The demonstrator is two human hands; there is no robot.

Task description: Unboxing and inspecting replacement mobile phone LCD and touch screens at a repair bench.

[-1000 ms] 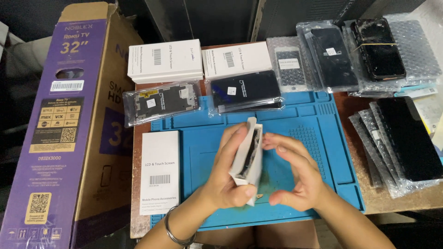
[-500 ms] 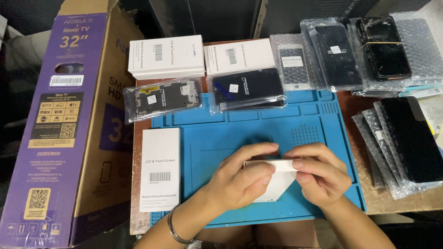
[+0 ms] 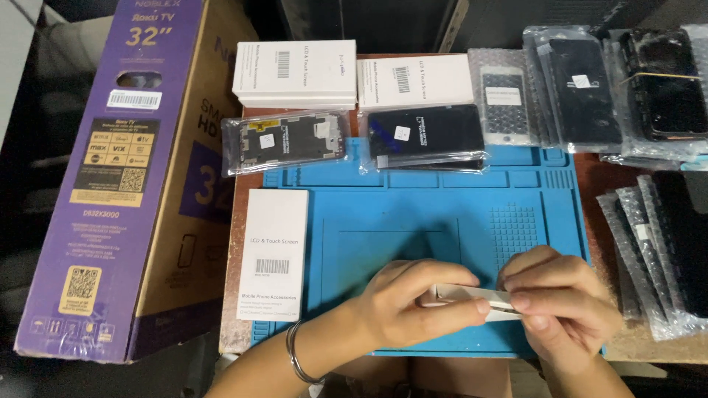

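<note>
Both hands close on a flat white box (image 3: 472, 301) over the blue mat (image 3: 413, 221): left hand (image 3: 409, 302) clamps its 9 o'clock end, right hand (image 3: 564, 298) pinches its 3 o'clock end. Another white box (image 3: 274, 253) lies at 9 o'clock, bagged phone screens (image 3: 424, 136) at 12, bubble-wrapped panels (image 3: 656, 250) at 3.

I see one view, from the camera on my head, looking straight down, close over the blue mat (image 3: 413, 214) on the table (image 3: 601, 184)
</note>
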